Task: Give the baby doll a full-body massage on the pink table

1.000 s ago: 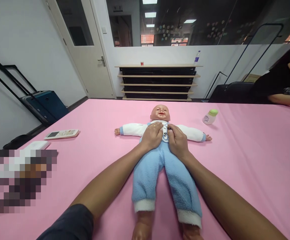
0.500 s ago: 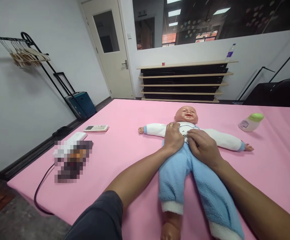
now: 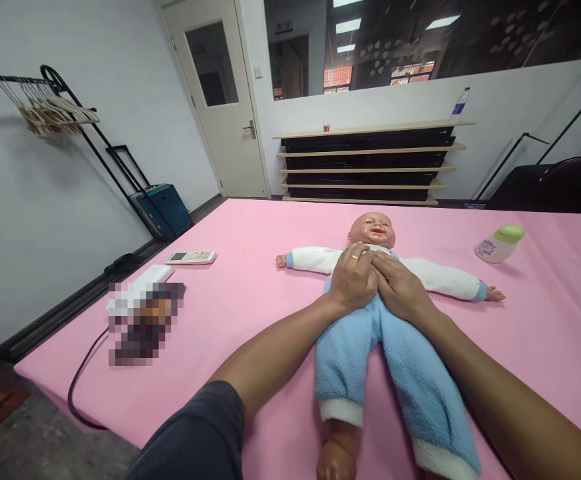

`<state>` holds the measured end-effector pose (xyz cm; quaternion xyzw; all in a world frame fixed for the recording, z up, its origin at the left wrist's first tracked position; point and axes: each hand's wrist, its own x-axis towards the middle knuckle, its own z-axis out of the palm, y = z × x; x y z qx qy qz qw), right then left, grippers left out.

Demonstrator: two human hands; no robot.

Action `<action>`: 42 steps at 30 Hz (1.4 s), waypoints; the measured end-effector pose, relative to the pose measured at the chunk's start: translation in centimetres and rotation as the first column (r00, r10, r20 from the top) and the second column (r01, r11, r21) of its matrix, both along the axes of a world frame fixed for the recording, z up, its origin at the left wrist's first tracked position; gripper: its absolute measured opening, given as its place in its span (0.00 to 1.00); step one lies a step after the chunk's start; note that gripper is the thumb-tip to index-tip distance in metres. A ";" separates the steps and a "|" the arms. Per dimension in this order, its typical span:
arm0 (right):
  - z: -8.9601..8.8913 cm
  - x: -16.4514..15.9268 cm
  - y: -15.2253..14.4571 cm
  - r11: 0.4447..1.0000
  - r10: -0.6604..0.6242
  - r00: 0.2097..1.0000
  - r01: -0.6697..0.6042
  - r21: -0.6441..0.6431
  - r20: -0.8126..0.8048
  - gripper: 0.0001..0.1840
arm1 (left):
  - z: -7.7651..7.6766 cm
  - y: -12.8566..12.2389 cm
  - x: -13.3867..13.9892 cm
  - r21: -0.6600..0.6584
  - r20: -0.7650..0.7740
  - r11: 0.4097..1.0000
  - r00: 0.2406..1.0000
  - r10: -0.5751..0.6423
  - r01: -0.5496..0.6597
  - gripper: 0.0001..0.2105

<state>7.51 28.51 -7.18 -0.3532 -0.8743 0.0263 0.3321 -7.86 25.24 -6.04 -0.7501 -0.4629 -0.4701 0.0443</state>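
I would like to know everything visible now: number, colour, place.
Table: 1, pink-covered, centre
Doll: 1, blue-and-white clothes, table's middle
Remote: 1, white, table's left
Slab: 1, white, near remote
Blurred item: 1, dark and orange, near slab
Cable: 1, black, table's left edge
Green-capped bottle: 1, whitish, table's right
Hangers: several, pale, black rack
Suitcase: 1, teal, left
Door: 1, cream, back
Window: 1, dark, back
Shelf stack: 1, black and tan, back
Cup: 1, red, on stack
Purple-labelled bottle: 1, clear, on stack
Chair: 1, black, back right
Left sleeve: 1, dark, bottom
Left hand, right hand: 2, on doll's chest
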 end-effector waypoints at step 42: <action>1.4 -0.1 -2.2 0.973 0.182 0.979 -0.194 0.129 0.093 0.21 | -1.9 1.1 -1.4 -0.138 0.208 0.979 0.962 0.179 -0.153 0.22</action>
